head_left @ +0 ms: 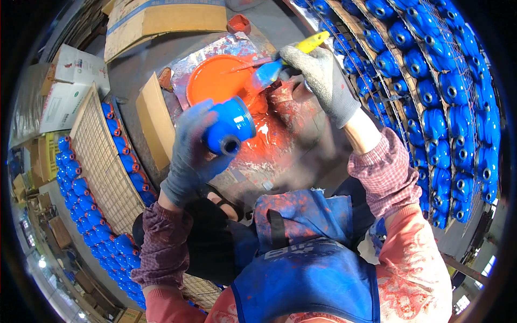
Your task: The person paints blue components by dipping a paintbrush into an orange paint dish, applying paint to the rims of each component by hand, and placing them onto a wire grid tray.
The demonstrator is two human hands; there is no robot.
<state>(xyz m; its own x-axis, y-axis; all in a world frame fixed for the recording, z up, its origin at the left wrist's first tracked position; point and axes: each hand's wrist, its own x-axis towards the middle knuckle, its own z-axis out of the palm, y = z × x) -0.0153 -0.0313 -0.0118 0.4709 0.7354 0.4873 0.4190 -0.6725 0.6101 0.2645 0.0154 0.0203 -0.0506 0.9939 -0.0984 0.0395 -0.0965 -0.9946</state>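
My left hand (188, 151), in a grey glove, is closed round a blue-painted metal casting (237, 121) with a rounded body and a round port facing me. Above and to its right, my gloved right hand (326, 83) grips a paintbrush (314, 42) with a yellow handle. The brush's blue-smeared lower part points left over a wide round tub of orange-red paint (211, 81), and its tip is blurred. A thin paint-covered stick lies across the tub's right side. Beside and below the tub, wet red paint (264, 132) coats the surface. The casting hangs just in front of the tub.
At right, a wire rack (377, 59) holds rows of blue castings. More blue castings with red-orange rims (97, 215) stand at left beside a mesh panel (102, 161). Cardboard pieces (156, 121) flank the tub; a large carton (172, 24) is behind. A small red container (238, 24) sits beyond.
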